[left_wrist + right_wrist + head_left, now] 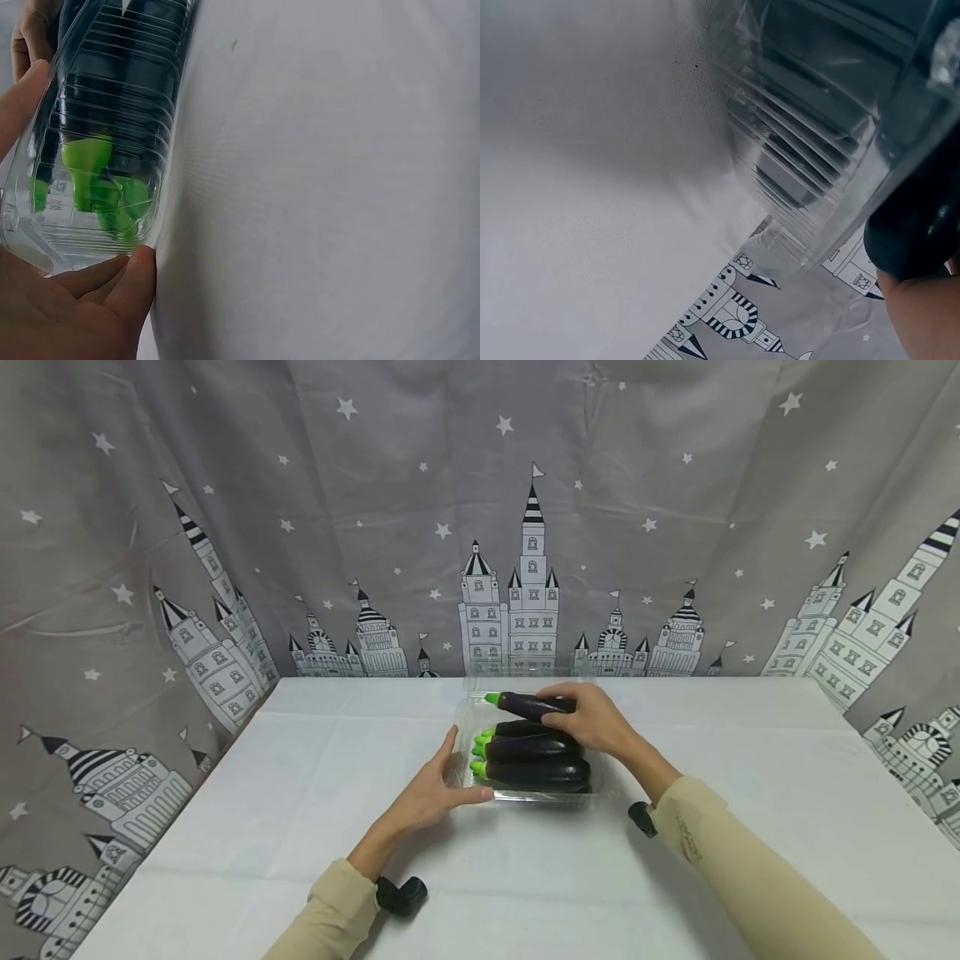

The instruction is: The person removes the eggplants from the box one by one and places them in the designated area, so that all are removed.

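A clear plastic clamshell container (pixel 540 797) stands on the table, its ribbed walls seen close in the left wrist view. Inside lie several dark purple eggplants (pixel 534 772), side by side with their green stems to the left. My right hand (pixel 592 718) grips one more eggplant (pixel 517 703) by its thick end over the back of the container, stem pointing left. At the left end my left hand (pixel 427 793) touches the container, fingers along the side wall and thumb stretched out at the front corner. In the right wrist view, the held eggplant (pixel 911 240) shows its rounded end beside the wall.
The transparent lid (pixel 528 668) stands raised at the back of the container, against the grey curtain (pixel 420 510) with its castle print. A white cloth (pixel 300 777) covers the table. Black wrist devices (pixel 402 897) hang below both sleeves.
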A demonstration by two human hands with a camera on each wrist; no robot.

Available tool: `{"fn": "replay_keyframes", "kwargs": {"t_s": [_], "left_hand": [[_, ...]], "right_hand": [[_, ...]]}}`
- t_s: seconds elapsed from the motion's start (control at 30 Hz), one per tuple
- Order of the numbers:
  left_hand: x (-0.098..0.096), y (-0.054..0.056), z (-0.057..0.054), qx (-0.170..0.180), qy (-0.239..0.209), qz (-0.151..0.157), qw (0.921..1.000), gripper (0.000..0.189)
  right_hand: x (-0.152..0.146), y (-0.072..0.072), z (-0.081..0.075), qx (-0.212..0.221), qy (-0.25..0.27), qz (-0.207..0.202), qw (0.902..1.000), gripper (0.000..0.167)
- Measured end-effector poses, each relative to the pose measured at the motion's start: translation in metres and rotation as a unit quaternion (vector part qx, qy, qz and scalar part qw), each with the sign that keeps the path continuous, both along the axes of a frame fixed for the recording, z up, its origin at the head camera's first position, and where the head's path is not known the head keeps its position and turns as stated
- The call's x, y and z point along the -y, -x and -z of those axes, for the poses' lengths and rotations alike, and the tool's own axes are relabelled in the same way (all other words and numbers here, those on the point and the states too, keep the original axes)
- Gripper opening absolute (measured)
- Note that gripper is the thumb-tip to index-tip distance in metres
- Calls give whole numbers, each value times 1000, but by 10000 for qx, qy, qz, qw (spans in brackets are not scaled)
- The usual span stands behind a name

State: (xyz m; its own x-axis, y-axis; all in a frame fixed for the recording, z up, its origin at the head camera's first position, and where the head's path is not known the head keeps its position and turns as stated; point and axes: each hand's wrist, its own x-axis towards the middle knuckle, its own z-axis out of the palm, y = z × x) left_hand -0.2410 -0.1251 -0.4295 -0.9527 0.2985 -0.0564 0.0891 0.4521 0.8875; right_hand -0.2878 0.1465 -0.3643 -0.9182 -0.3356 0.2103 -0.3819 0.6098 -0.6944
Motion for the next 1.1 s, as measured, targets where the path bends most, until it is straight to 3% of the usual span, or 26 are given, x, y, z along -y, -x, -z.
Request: {"fn": "replay_keyframes", "kwargs": {"t_s": [0.3, 0.63, 0.8, 1.1], "left_hand": [[1, 0, 1, -19, -45, -9, 10000, 120], [1, 0, 1, -33, -39, -6, 10000, 121], [1, 0, 2, -46, -24, -23, 10000, 120], [1, 1, 3, -42, -33, -14, 10000, 120]], "right_hand": [[-7, -7, -5, -308, 229, 165, 9991, 37], [-22, -8, -3, -216, 896, 118, 9957, 48], [-26, -10, 0, -324, 807, -42, 9962, 40], [-30, -19, 2, -56, 703, 176, 9974, 41]]}}
